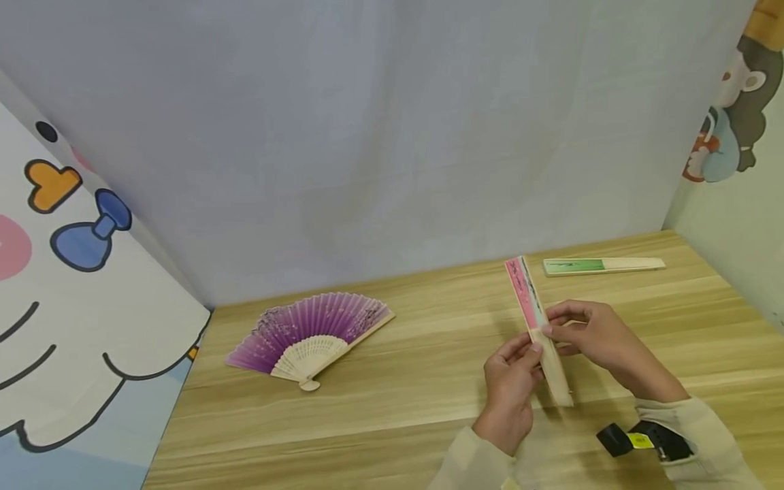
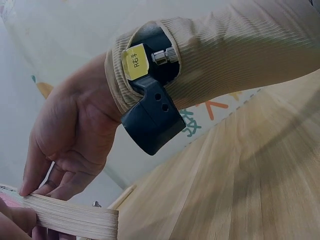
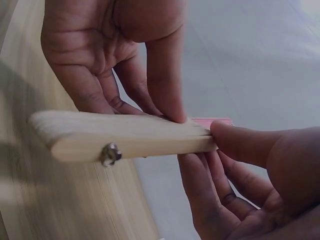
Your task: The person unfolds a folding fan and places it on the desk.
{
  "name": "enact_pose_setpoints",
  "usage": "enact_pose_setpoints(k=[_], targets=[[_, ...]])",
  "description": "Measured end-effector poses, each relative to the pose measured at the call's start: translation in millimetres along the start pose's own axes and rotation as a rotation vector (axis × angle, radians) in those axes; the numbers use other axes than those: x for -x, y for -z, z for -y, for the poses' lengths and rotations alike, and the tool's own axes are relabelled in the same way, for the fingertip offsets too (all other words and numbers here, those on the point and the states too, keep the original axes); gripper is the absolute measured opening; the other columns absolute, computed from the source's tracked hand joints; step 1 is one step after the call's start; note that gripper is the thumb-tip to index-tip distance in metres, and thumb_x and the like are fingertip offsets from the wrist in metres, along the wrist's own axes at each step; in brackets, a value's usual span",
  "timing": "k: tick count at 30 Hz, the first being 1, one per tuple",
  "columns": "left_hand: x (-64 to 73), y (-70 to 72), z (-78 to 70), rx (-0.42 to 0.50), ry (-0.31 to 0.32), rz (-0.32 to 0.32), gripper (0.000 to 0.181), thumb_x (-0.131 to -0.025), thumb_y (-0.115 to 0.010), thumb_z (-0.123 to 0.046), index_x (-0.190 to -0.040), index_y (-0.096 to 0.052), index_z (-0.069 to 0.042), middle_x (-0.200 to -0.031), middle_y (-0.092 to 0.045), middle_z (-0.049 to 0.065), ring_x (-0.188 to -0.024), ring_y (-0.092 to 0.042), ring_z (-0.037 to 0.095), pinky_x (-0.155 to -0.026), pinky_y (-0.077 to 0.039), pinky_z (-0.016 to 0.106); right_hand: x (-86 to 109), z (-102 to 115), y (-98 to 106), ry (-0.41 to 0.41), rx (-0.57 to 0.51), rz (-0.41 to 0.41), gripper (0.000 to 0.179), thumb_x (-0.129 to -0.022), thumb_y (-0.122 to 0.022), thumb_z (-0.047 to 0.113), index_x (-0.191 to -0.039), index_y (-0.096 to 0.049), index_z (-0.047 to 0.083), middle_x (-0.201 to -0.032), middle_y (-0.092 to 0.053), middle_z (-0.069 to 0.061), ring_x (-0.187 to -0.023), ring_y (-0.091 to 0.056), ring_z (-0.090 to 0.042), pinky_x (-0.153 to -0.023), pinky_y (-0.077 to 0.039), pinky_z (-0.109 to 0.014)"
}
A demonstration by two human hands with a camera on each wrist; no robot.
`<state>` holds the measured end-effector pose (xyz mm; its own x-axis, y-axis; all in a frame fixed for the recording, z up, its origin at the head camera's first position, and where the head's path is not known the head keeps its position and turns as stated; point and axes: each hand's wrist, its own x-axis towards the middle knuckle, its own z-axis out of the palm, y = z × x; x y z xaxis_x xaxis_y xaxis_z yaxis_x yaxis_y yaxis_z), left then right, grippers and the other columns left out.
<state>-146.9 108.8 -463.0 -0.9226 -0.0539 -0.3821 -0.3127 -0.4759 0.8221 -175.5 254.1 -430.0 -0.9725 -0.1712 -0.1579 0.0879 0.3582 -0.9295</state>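
Note:
A folded pink fan [image 1: 525, 296] with pale wooden ribs is held slanted over the table. My left hand [image 1: 510, 378] grips it by the ribs from the left, thumb on top. From the other side my right hand [image 1: 588, 337] pinches it near where the pink cloth meets the wood. In the right wrist view a metal rivet [image 3: 110, 154] shows at the fan's wooden end, with my left hand [image 3: 115, 55] above and my right hand [image 3: 245, 175] at lower right. The left wrist view shows the stacked ribs [image 2: 75, 217] edge-on, pressed together.
An opened purple fan [image 1: 327, 327] lies spread on the left of the wooden table [image 1: 392, 415]. Behind the right hand lies a folded green fan [image 1: 603, 266]. A grey cloth backdrop [image 1: 367, 150] stands along the back edge, with cartoon-printed panels at both sides.

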Motion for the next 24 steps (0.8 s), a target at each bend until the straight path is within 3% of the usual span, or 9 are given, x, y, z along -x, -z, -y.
enact_pose_setpoints(k=[16, 24], targets=[[1.3, 2.6, -3.1, -0.016, 0.007, -0.006, 0.016, -0.097, -0.072, 0.002, -0.113, -0.076, 0.0, -0.095, -0.067, 0.005, -0.081, -0.062, 0.012, -0.067, -0.052, 0.019, 0.8, -0.7, -1.6, -0.009, -0.063, -0.013, 0.038, -0.105, -0.067, 0.013, -0.131, -0.059, -0.014, -0.107, -0.067, -0.009, -0.092, -0.069, -0.007, -0.08, -0.065, -0.032], [1.1, 2.6, -4.5, -0.01, 0.0, -0.028, 0.017, -0.096, -0.071, 0.004, -0.112, -0.075, 0.001, -0.094, -0.064, 0.004, -0.079, -0.059, 0.012, -0.064, -0.05, 0.019, -0.2, -3.1, -1.3, -0.012, -0.085, -0.064, 0.035, -0.105, -0.066, 0.011, -0.129, -0.06, -0.015, -0.101, -0.067, -0.006, -0.087, -0.07, -0.008, -0.078, -0.066, -0.03]])
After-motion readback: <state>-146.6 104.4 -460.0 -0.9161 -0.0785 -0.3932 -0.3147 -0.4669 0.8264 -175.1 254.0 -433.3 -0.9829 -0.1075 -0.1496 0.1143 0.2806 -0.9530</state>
